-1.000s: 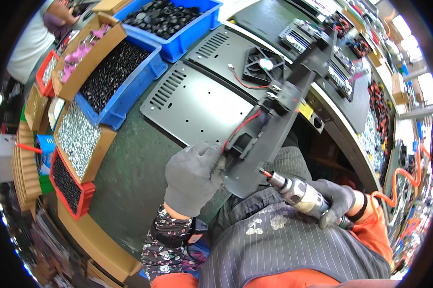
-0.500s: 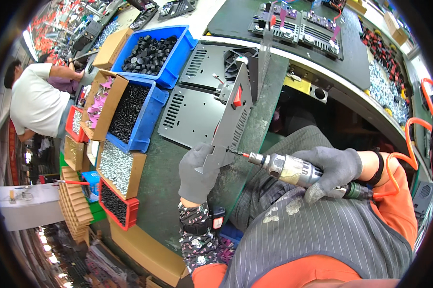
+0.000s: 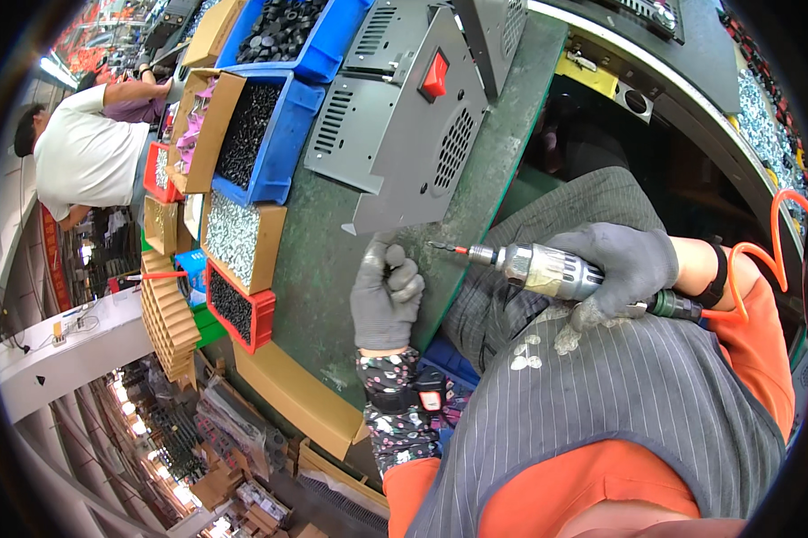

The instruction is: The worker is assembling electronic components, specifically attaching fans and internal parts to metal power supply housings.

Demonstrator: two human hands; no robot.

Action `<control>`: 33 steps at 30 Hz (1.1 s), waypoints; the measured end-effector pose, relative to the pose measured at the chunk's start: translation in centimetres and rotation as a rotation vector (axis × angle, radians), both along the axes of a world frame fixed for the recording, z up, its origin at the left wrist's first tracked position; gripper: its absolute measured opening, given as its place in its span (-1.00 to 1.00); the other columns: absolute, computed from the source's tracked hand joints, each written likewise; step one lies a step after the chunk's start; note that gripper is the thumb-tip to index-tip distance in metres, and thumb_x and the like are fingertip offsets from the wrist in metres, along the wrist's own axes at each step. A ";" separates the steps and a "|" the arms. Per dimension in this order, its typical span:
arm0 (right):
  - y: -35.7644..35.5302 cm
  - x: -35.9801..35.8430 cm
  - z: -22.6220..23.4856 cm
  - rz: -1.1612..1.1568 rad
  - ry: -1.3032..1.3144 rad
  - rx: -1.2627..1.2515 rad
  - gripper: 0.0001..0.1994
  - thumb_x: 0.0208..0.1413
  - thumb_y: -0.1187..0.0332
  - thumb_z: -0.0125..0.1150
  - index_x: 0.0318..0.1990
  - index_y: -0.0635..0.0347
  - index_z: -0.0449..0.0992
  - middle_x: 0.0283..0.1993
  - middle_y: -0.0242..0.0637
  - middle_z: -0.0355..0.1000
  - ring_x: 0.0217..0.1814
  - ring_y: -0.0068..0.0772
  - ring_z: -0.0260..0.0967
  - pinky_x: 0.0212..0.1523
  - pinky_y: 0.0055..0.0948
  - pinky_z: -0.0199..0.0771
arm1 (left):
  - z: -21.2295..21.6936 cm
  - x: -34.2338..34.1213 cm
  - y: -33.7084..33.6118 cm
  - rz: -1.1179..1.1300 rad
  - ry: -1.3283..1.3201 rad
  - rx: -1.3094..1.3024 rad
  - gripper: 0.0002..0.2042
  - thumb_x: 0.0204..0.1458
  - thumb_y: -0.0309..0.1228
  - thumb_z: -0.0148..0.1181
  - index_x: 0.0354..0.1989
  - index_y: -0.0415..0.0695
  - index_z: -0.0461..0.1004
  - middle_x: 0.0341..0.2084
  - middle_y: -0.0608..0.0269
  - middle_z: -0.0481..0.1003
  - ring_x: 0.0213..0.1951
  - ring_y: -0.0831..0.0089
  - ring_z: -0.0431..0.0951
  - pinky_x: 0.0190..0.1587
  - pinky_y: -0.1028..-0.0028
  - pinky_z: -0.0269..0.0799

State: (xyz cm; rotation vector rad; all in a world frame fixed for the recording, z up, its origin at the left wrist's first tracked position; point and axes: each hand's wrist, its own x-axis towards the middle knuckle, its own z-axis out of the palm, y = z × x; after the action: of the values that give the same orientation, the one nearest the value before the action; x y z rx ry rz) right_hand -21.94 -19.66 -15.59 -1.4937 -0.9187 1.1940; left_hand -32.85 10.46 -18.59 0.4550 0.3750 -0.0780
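Note:
My right hand, gloved in grey, is wrapped round an air screwdriver with an orange hose. The bit points left over the bench edge, and a dark screw-like piece shows at its tip, apart from the metal panel. My left hand, also gloved, lies palm up just below the panel's near corner, its fingers curled; whatever they hold, if anything, is hidden. The grey metal panel stands tilted on the bench, with a red rocker switch and a round perforated vent. Behind it lies a flat slotted grey plate.
Blue bins of black parts stand left of the panels. Beside them are a carton of silvery screws and a red bin of dark screws. The green bench edge runs close to my lap. A person in white works far left.
My left hand has let go of the panel and dropped below it, fingers curling. The screwdriver has come away from the panel. The view has shifted, and the panel's switch side now faces me more.

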 end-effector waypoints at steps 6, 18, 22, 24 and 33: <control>1.9 0.7 1.0 0.093 0.099 -0.071 -0.40 -0.22 0.26 0.40 0.01 0.30 0.32 -0.21 -0.23 0.44 -0.17 -0.42 0.40 -0.15 -0.44 0.41 | 1.5 -1.0 -3.0 0.133 0.232 0.265 -0.64 0.16 -0.40 -0.05 0.11 -0.25 0.20 -0.48 0.36 0.31 -0.63 0.69 0.08 -0.67 0.72 0.08; 1.6 0.2 0.7 0.073 0.238 -0.101 -0.42 -0.22 0.26 0.40 -0.01 0.31 0.34 -0.22 -0.27 0.42 -0.21 -0.49 0.37 -0.20 -0.49 0.41 | 0.8 -0.4 -4.9 0.091 0.093 0.374 -0.64 0.18 -0.12 -0.06 -0.18 -0.22 0.37 -0.67 0.46 0.20 -0.77 0.72 0.05 -0.77 0.69 -0.03; 1.2 0.5 0.3 0.065 0.210 -0.039 -0.41 -0.22 0.23 0.41 -0.02 0.31 0.34 -0.24 -0.27 0.42 -0.22 -0.50 0.38 -0.23 -0.49 0.42 | 1.5 -0.2 -5.9 0.079 0.172 0.583 -0.60 0.15 -0.08 -0.02 -0.20 -0.25 0.37 -0.68 0.47 0.22 -0.76 0.73 0.07 -0.76 0.68 -0.03; 0.9 0.7 0.6 0.101 0.244 -0.122 -0.41 -0.23 0.22 0.41 -0.03 0.31 0.35 -0.28 -0.26 0.42 -0.25 -0.47 0.39 -0.24 -0.48 0.41 | 1.2 -0.5 -5.7 0.041 0.121 0.893 -0.55 0.11 -0.02 0.01 -0.20 -0.27 0.37 -0.70 0.48 0.20 -0.75 0.73 0.10 -0.74 0.68 -0.01; -2.2 1.0 -0.9 -0.076 0.145 -0.037 -0.45 -0.25 0.18 0.41 -0.11 0.30 0.37 -0.37 -0.24 0.44 -0.32 -0.41 0.40 -0.27 -0.45 0.40 | 2.1 -0.2 -4.2 -0.230 0.175 1.112 -0.46 0.12 0.09 -0.13 -0.28 -0.25 0.42 -0.77 0.52 0.09 -0.76 0.72 0.02 -0.74 0.64 -0.15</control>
State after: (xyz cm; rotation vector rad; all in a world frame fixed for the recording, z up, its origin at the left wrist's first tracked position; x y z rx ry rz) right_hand -20.97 -21.89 -16.50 -1.4376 -0.7404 1.2517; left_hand -33.02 6.30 -16.51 1.5989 0.5194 -0.1300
